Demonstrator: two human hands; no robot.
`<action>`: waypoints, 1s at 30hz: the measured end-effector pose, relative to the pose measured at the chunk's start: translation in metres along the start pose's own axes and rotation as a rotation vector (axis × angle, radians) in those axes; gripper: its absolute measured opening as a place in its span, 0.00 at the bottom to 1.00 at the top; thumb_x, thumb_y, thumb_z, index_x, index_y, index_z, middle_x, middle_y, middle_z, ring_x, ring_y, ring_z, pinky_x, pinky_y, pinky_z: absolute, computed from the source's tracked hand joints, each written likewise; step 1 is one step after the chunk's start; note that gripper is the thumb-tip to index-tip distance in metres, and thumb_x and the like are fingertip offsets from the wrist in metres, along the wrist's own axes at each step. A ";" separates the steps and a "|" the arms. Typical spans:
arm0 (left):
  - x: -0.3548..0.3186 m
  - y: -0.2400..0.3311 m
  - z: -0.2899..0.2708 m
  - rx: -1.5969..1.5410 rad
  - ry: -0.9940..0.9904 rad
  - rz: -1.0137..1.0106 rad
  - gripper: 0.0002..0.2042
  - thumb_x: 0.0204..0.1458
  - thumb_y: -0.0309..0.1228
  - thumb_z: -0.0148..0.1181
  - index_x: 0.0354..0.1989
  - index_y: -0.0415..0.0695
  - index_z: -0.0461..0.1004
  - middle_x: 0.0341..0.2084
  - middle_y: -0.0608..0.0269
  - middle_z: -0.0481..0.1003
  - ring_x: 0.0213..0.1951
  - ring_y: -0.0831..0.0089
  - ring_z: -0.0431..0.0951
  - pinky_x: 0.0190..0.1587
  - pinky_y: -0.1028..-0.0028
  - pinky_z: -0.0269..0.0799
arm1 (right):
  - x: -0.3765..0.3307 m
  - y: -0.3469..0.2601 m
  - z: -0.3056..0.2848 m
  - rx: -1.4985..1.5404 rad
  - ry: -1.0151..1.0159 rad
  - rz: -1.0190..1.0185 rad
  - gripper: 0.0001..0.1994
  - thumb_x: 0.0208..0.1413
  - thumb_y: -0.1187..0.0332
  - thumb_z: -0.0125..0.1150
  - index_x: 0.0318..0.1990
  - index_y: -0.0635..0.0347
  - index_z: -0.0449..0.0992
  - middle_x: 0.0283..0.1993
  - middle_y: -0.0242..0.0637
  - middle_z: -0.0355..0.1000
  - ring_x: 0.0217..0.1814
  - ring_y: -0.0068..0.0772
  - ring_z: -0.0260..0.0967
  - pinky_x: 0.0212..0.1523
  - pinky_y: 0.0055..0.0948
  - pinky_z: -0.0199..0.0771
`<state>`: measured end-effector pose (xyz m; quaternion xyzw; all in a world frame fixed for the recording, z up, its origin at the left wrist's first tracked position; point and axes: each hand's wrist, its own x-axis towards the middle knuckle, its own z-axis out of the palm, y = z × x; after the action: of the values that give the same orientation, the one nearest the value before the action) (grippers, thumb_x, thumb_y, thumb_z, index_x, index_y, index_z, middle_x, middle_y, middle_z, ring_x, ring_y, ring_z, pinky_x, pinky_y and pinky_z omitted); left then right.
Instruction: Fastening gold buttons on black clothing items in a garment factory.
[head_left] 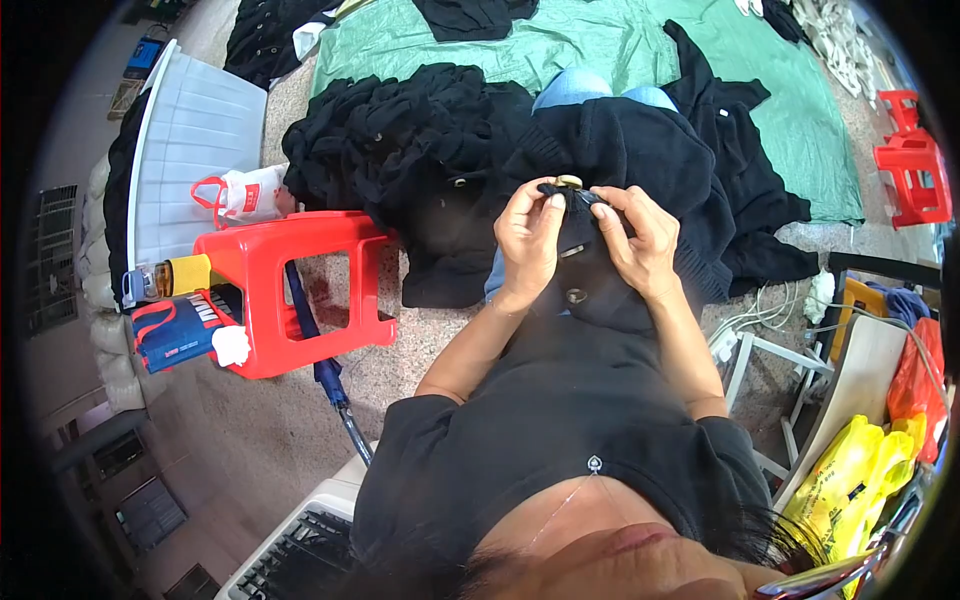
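A black knit garment (pixel 620 150) lies over my lap and knees. My left hand (pixel 530 240) pinches its edge between thumb and fingers, just left of a gold-coloured button (pixel 569 182). On the other side of that button, my right hand (pixel 642 240) is closed with thumb and forefinger together at the same bunched edge. A small shiny dark bit shows by the right fingertips, too small to name. Two more buttons, a lower one (pixel 575 296) and one above it (pixel 572 251), show on the cloth between my wrists.
A heap of black garments (pixel 400 140) lies left of my knees, partly on a green sheet (pixel 600 40). At left stand a red stool (pixel 300 230) with a bottle (pixel 170 279), and a pale plastic bin (pixel 200 150). Yellow bags (pixel 850 480) sit at right beside a table edge.
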<state>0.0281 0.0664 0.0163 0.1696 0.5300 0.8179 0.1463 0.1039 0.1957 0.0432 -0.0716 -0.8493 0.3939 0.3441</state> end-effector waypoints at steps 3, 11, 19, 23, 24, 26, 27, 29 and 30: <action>-0.001 0.000 0.000 0.090 0.010 0.032 0.08 0.60 0.20 0.54 0.46 0.35 0.73 0.41 0.60 0.78 0.42 0.80 0.76 0.48 0.80 0.71 | -0.009 -0.003 0.008 0.466 0.107 0.296 0.10 0.49 0.73 0.71 0.38 0.64 0.79 0.28 0.32 0.73 0.25 0.20 0.67 0.26 0.20 0.66; -0.004 0.000 0.005 0.231 -0.009 0.098 0.08 0.60 0.20 0.54 0.47 0.35 0.73 0.40 0.60 0.79 0.40 0.80 0.77 0.46 0.79 0.72 | -0.006 -0.009 0.008 0.263 0.057 0.164 0.06 0.50 0.76 0.69 0.36 0.65 0.79 0.29 0.32 0.70 0.27 0.17 0.63 0.27 0.18 0.62; 0.001 -0.001 0.005 0.286 0.025 0.060 0.08 0.60 0.20 0.55 0.46 0.34 0.73 0.39 0.62 0.79 0.41 0.83 0.76 0.45 0.82 0.72 | -0.012 -0.019 -0.004 0.570 -0.106 0.315 0.02 0.59 0.76 0.58 0.34 0.63 0.75 0.32 0.28 0.68 0.32 0.16 0.63 0.33 0.18 0.61; 0.007 -0.007 0.004 0.198 0.052 0.135 0.07 0.60 0.20 0.54 0.45 0.35 0.74 0.38 0.64 0.79 0.38 0.85 0.74 0.41 0.83 0.70 | -0.013 -0.030 -0.009 0.564 -0.611 -0.079 0.08 0.46 0.72 0.68 0.35 0.62 0.79 0.30 0.37 0.75 0.29 0.38 0.75 0.29 0.29 0.73; 0.007 -0.007 0.003 0.184 0.042 0.118 0.07 0.60 0.20 0.54 0.45 0.35 0.74 0.38 0.64 0.79 0.39 0.84 0.75 0.42 0.83 0.71 | -0.014 -0.029 -0.008 0.602 -0.657 -0.062 0.11 0.45 0.68 0.71 0.35 0.62 0.79 0.29 0.36 0.76 0.28 0.36 0.75 0.29 0.29 0.73; 0.005 -0.006 0.001 0.206 0.025 0.089 0.07 0.60 0.20 0.54 0.45 0.35 0.74 0.39 0.63 0.79 0.41 0.82 0.76 0.45 0.81 0.71 | -0.010 -0.029 -0.011 0.499 -0.432 -0.001 0.13 0.47 0.64 0.71 0.37 0.62 0.80 0.32 0.38 0.77 0.28 0.35 0.75 0.28 0.29 0.73; 0.003 -0.003 0.001 0.162 0.017 0.060 0.07 0.60 0.20 0.54 0.45 0.35 0.74 0.39 0.63 0.79 0.40 0.83 0.76 0.45 0.81 0.71 | -0.009 -0.025 -0.008 0.325 -0.253 0.002 0.16 0.50 0.64 0.69 0.44 0.62 0.78 0.37 0.41 0.77 0.29 0.34 0.75 0.29 0.29 0.73; 0.003 0.001 0.002 0.145 0.001 0.054 0.07 0.60 0.19 0.54 0.46 0.34 0.73 0.40 0.62 0.79 0.40 0.82 0.76 0.45 0.81 0.71 | -0.002 -0.021 -0.008 0.040 -0.052 0.036 0.17 0.54 0.67 0.64 0.50 0.62 0.73 0.37 0.41 0.75 0.31 0.38 0.75 0.32 0.30 0.74; 0.002 0.000 0.002 0.143 0.000 0.055 0.07 0.60 0.19 0.54 0.46 0.34 0.73 0.40 0.62 0.79 0.40 0.82 0.76 0.45 0.81 0.71 | -0.002 -0.022 -0.006 -0.046 -0.009 0.149 0.13 0.54 0.71 0.63 0.47 0.61 0.74 0.34 0.39 0.74 0.30 0.38 0.74 0.32 0.30 0.74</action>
<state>0.0266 0.0686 0.0174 0.1940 0.5822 0.7817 0.1112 0.1120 0.1836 0.0606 -0.1408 -0.8520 0.3991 0.3082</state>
